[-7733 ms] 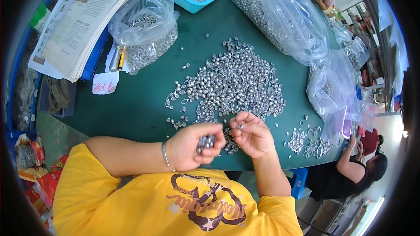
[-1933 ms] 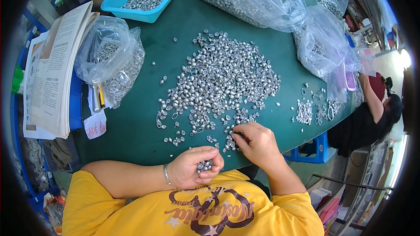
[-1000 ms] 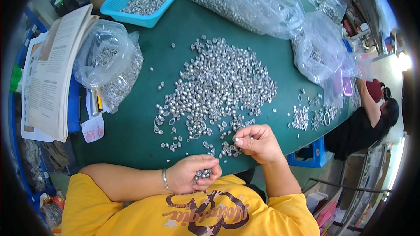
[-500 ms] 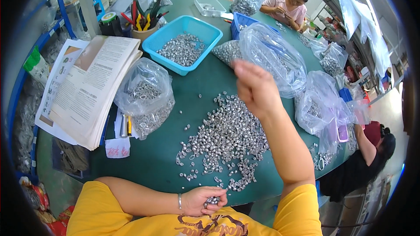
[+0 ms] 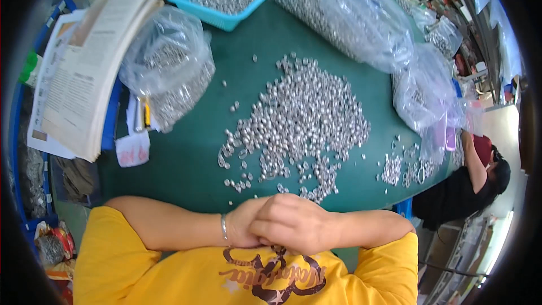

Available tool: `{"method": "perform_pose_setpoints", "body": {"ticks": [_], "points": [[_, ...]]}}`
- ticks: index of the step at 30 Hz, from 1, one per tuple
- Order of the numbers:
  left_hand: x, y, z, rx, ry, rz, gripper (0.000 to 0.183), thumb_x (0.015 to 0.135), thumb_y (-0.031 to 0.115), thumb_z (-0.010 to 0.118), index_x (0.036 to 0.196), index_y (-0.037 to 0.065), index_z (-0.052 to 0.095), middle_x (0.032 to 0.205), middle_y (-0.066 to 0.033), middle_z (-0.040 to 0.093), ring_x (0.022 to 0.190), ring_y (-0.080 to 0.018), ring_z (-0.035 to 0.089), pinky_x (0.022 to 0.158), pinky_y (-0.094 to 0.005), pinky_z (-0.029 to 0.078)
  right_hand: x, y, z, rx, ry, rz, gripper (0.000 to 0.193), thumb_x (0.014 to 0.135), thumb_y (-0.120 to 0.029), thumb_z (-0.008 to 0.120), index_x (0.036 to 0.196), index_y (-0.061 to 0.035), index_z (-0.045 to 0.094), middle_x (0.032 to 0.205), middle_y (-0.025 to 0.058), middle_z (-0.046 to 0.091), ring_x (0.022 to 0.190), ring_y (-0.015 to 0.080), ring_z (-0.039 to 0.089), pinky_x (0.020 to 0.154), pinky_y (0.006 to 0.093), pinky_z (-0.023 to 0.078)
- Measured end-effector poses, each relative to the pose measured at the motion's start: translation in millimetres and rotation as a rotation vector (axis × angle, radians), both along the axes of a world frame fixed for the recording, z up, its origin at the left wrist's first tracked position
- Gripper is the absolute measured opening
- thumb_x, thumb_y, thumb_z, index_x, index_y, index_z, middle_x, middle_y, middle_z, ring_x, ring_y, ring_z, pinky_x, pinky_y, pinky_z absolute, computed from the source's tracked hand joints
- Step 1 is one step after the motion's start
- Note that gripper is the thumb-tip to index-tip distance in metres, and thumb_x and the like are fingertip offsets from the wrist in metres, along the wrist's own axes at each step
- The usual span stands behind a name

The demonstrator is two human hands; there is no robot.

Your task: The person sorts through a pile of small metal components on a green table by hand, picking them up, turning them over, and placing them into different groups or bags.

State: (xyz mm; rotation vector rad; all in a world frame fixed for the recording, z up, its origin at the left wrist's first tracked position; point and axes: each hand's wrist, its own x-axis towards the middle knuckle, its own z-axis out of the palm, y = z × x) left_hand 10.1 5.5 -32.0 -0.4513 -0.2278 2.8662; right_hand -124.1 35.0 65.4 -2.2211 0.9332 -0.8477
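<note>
My two hands meet close to my body, below the table's front edge. My left hand (image 5: 243, 223), with a silvery bracelet at the wrist, is mostly covered; half a second earlier it cupped several small metal pieces. Over it lies my right hand (image 5: 296, 223), its fingers curled down. Whatever is between the hands is hidden. Just beyond them, a heap of small silvery, hollow oval metal pieces (image 5: 307, 113) spreads over the green table (image 5: 186, 164), with strays along its left and near sides.
A blue plastic basket (image 5: 226, 20) holds more metal pieces. Clear bags of parts stand at left (image 5: 169, 68) and back right (image 5: 361, 17). Papers (image 5: 90, 73) lie at far left. A smaller group of parts (image 5: 392, 169) sits right of the heap, near a person in black (image 5: 460, 192).
My right hand has come down from above the far side of the heap onto my left hand. The view has tipped lower, and the pieces in my left hand are now covered.
</note>
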Motion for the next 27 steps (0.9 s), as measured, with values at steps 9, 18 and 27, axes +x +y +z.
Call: {"method": "perform_pose_setpoints", "body": {"ticks": [9, 18, 27], "points": [[-3, -10, 21, -0.103, 0.071, -0.073, 0.027, 0.091, 0.025, 0.037, 0.086, 0.002, 0.051, 0.079, -0.0070, 0.048, 0.056, -0.0101, 0.040, 0.038, -0.0193, 0.028, -63, 16, -30, -0.055, 0.313, -0.715, 0.026, 0.060, 0.008, 0.058, 0.083, -0.0033, 0.060, 0.080, 0.0080, 0.055, 0.071, 0.0254, 0.051, 0.064, 0.0353, 0.041], [-5, -10, 21, -0.125, 0.077, -0.070, 0.029, 0.092, 0.023, 0.035, 0.084, 0.001, 0.052, 0.078, -0.0068, 0.047, 0.053, -0.0098, 0.038, 0.040, -0.0196, 0.029, -66, 17, -47, -0.033, 0.482, -0.668, 0.028, 0.059, 0.009, 0.057, 0.084, -0.0038, 0.062, 0.083, 0.0079, 0.055, 0.076, 0.0244, 0.051, 0.068, 0.0328, 0.041], [-4, -11, 23, -0.127, 0.051, -0.070, 0.026, 0.092, 0.023, 0.039, 0.081, 0.002, 0.050, 0.076, -0.0061, 0.045, 0.053, -0.0092, 0.039, 0.039, -0.0189, 0.027, -67, 33, -38, 0.946, -1.036, -0.742, 0.009, 0.083, -0.002, 0.053, 0.090, 0.0022, 0.057, 0.077, 0.0066, 0.058, 0.061, 0.0110, 0.053, 0.054, 0.0212, 0.043]]}}
